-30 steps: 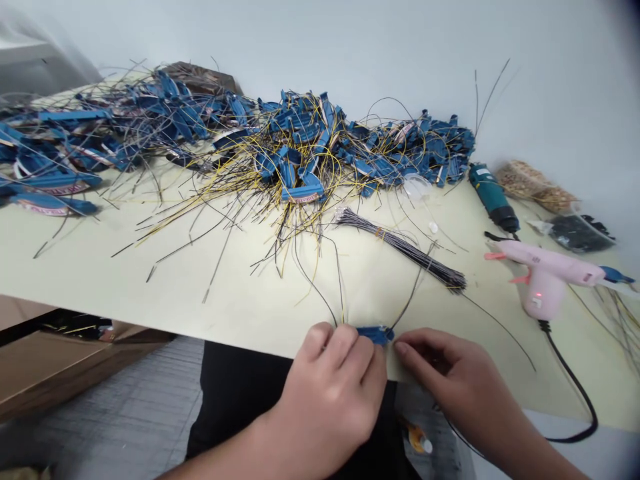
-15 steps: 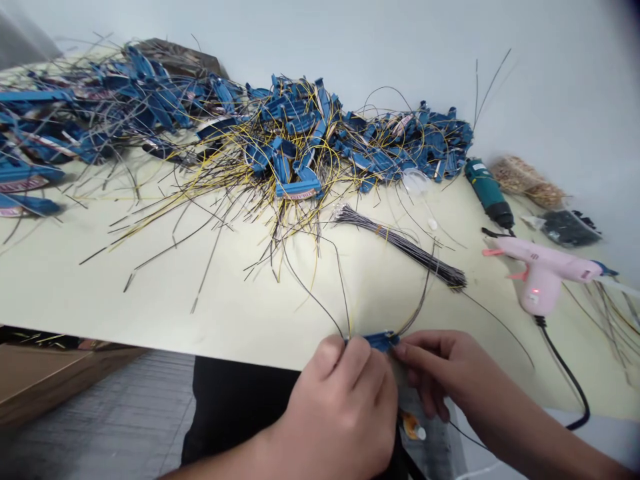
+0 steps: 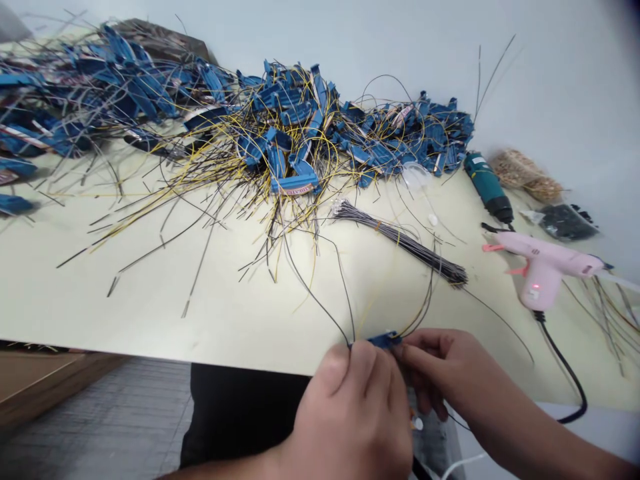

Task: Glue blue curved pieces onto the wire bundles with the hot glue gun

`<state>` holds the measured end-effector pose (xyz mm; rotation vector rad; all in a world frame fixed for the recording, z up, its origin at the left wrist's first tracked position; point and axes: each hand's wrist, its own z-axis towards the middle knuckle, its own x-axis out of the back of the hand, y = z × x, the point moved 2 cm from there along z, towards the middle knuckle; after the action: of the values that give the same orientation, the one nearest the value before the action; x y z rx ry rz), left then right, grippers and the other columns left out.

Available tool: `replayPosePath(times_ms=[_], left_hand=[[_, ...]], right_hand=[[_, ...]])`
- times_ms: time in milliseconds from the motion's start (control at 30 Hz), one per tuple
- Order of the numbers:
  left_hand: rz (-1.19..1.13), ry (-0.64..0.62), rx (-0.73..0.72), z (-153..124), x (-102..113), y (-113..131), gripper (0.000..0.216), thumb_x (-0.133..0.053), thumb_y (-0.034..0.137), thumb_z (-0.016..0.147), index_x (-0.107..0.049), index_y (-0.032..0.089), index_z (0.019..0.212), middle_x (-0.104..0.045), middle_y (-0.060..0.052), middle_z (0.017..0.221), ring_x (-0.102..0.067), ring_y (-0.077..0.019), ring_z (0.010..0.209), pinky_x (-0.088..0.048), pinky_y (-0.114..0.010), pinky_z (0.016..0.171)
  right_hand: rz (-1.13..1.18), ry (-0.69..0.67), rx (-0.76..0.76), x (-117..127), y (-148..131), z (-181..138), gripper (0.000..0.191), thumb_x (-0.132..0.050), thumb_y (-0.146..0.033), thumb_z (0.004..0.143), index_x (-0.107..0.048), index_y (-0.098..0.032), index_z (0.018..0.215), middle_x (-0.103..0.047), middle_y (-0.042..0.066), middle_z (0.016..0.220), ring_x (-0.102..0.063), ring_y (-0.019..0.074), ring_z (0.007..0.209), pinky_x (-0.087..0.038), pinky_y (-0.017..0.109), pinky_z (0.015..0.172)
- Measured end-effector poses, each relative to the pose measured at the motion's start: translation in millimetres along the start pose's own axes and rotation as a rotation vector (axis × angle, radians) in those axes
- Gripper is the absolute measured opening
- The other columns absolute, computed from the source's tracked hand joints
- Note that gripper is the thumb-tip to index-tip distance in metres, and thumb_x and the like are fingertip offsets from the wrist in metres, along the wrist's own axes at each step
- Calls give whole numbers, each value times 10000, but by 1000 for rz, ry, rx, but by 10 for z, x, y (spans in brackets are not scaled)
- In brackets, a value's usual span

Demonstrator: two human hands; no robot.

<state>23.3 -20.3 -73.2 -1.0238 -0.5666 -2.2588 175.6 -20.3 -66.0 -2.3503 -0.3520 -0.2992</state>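
Observation:
At the table's front edge my left hand [image 3: 357,407] is closed around a small blue plastic piece [image 3: 384,340] with thin wires running out of it. Its knuckles hide most of the piece. The fingers of my right hand [image 3: 440,363] pinch at the piece's right end, where dark wires curve up and away. A thin dark wire also trails below my right hand. What exactly sits between the right fingertips is hidden. Just beyond the hands lies a bundle of grey wires [image 3: 400,241], tied near its middle.
Blue plastic pieces with yellow and black wires [image 3: 295,133] are heaped along the back. To the right are a pink glue gun [image 3: 545,267] with its cord, a green rotary tool [image 3: 487,187], a bag of black parts [image 3: 567,222] and a bag of tan parts [image 3: 525,175].
My left hand has shifted slightly right and down, still around the blue piece. My right hand stays at its right end. The view has moved a little.

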Motion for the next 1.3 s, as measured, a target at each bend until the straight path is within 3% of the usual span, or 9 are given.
replayPosePath(times_ms=[533, 800, 867, 967, 1100, 1300], left_hand=[[17, 3, 36, 59, 6, 13, 400, -327, 126, 937, -661, 129, 719, -526, -57, 620, -405, -223, 643, -281, -371, 668], [-24, -21, 68, 64, 32, -11, 263, -412, 121, 911, -639, 140, 779, -504, -39, 658, -388, -219, 657, -261, -368, 645], [-46, -41, 73, 79, 47, -41, 228, -445, 102, 898, -624, 151, 766, -501, -31, 668, -386, -214, 663, -257, -363, 640], [-68, -91, 53, 132, 66, -134, 182, -484, 79, 882, -632, 158, 810, -535, -30, 722, -405, -213, 699, -267, -359, 654], [-128, -152, 26, 280, 101, -322, 164, -531, 82, 876, -657, 174, 927, -600, -41, 824, -456, -222, 786, -276, -369, 682], [-398, -325, 164, 579, 211, -579, 178, -554, 114, 913, -689, 223, 873, -657, -2, 811, -509, -203, 845, -296, -371, 734]], right_hand=[[-43, 42, 6, -30, -27, 5, 196, -554, -257, 757, -593, -184, 579, -566, -25, 419, -511, 89, 375, -373, 187, 390], [-110, 114, 90, 62, 47, -88, 275, -608, -428, 816, -678, -176, 730, -568, -29, 488, -485, 93, 402, -346, 211, 397], [-166, 194, 176, 136, 52, -144, 260, -623, -442, 821, -692, -195, 781, -600, -23, 548, -517, 104, 451, -393, 225, 439], [-383, 338, 468, 257, -16, -216, 176, -626, -391, 845, -694, -246, 918, -645, -19, 681, -572, 120, 557, -458, 239, 521], [-602, 355, 816, 372, -198, -224, 151, -594, -254, 872, -665, -279, 1003, -662, -8, 892, -592, 118, 690, -485, 250, 616], [-566, 181, 880, 492, -440, -123, 192, -586, -246, 884, -672, -284, 1050, -676, 20, 1030, -619, 156, 854, -508, 271, 663]])
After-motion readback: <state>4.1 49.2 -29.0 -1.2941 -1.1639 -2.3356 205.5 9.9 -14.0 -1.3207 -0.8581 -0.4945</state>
